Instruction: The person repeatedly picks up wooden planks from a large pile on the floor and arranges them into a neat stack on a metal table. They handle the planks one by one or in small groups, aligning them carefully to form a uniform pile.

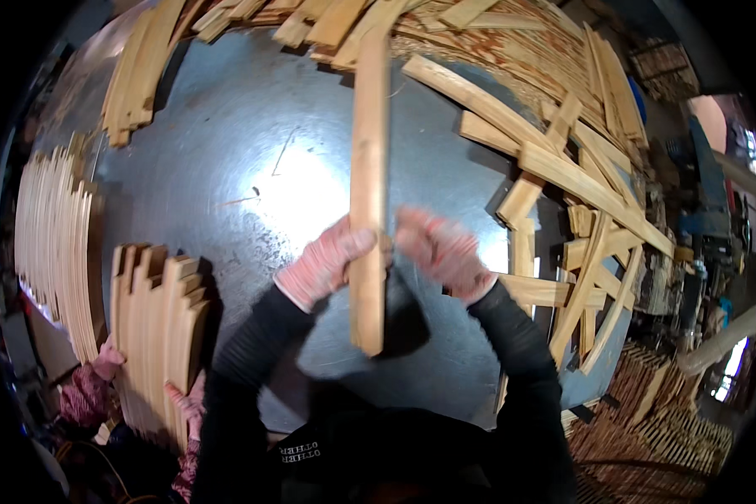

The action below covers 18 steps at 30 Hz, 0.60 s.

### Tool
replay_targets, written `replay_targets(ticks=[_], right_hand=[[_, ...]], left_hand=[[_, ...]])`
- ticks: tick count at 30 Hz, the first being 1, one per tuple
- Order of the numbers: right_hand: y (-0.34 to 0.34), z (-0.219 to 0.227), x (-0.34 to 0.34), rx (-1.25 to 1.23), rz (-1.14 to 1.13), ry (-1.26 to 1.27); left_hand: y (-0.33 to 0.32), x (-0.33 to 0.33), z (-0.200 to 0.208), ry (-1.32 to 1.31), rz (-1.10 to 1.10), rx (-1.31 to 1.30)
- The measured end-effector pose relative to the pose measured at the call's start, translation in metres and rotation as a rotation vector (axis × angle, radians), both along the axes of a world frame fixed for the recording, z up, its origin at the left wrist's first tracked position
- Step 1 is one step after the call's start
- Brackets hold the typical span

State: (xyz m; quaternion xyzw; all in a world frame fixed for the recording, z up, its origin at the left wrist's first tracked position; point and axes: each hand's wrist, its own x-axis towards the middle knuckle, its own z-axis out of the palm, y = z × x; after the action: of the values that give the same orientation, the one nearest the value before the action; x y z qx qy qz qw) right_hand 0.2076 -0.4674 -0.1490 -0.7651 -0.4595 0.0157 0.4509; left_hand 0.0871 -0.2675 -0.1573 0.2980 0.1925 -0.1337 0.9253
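A long, pale wooden board [367, 176] stands nearly lengthwise before me, its near end above the metal table. My left hand [323, 262], in a pink and white knit glove, is closed around the board's left edge with the thumb on top. Just right of the board is my right hand [447, 254], gloved alike, slightly blurred by motion. Its fingers stretch toward the board, and it holds nothing I can see. Right of that hand, loose wooden boards [592, 197] lie crossed in a jumbled heap.
The metal table [227, 109] carries upright-edged stacks of boards [55, 244] at left. A co-worker's gloved hands [189, 405] hold a bundle of boards [155, 336] at lower left. More boards [336, 25] lie along the far edge. Slatted wood stacks [655, 420] stand at lower right.
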Motion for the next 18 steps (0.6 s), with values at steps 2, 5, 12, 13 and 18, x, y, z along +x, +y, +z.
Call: replay_targets(ticks=[2, 5, 12, 13, 18], right_hand=[[-0.002, 0.021, 0.074, -0.294, -0.265, -0.244], [-0.008, 0.067, 0.181, -0.968, -0.499, -0.418], [-0.052, 0.011, 0.233, -1.314, -0.518, 0.128], [-0.05, 0.018, 0.214, -1.269, -0.444, 0.126], [-0.075, 0.002, 0.096, -0.972, -0.492, -0.412]], left_hand=[[-0.021, -0.031, 0.004, 0.039, 0.105, 0.108], [-0.047, -0.07, -0.024, 0.154, 0.145, 0.327], [-0.094, -0.123, -0.023, 0.215, 0.313, 0.336], [-0.1, -0.132, -0.026, 0.265, 0.369, 0.375], [-0.125, -0.16, -0.05, 0.381, 0.551, 0.487]])
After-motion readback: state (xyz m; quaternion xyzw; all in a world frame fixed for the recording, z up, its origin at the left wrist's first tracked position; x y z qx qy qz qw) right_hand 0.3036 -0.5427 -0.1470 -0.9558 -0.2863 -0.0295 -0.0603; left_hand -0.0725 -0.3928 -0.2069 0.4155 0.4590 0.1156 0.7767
